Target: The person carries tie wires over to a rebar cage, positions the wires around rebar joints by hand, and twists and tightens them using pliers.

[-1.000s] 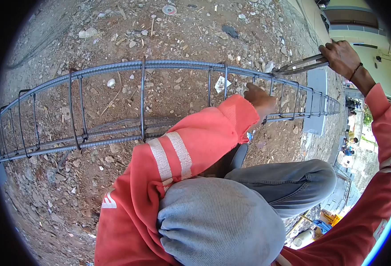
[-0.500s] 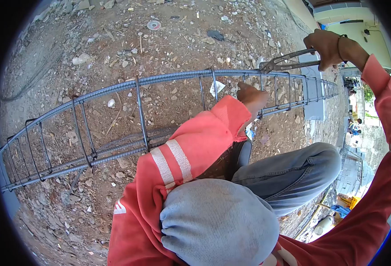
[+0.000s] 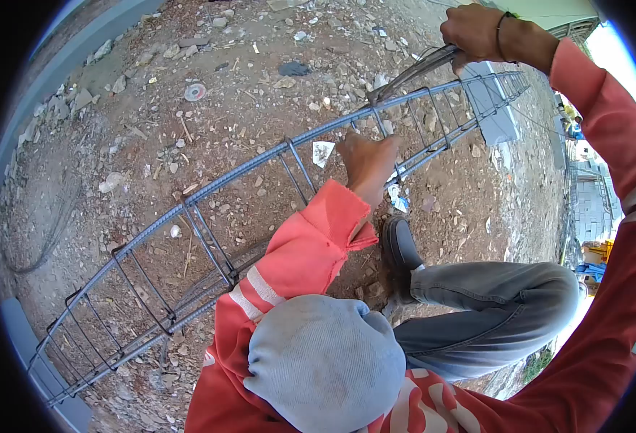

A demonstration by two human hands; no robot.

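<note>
Steel bars and cross-ties form a long reinforcement cage [image 3: 260, 158], stretched diagonally above the ground from lower left to upper right. Its upper bar is met by the head of a pair of pincers [image 3: 381, 94], whose handles are grasped in the right hand [image 3: 484, 32], raised beyond the cage. By the left hand [image 3: 368, 160], the cage is reached beside a cross-tie; its fingers are bent, but whether anything is pinched between them cannot be told. The cage is crossed near its ends by a grey block [image 3: 18, 325] at left and another grey block [image 3: 502, 130] at right. Just beside the left hand, a white scrap [image 3: 322, 153] is seen on the stony ground [image 3: 80, 166]. Farther out, a round disc [image 3: 195, 92] is seen; nearer the body, a dark shoe [image 3: 401, 249] is planted.
</note>
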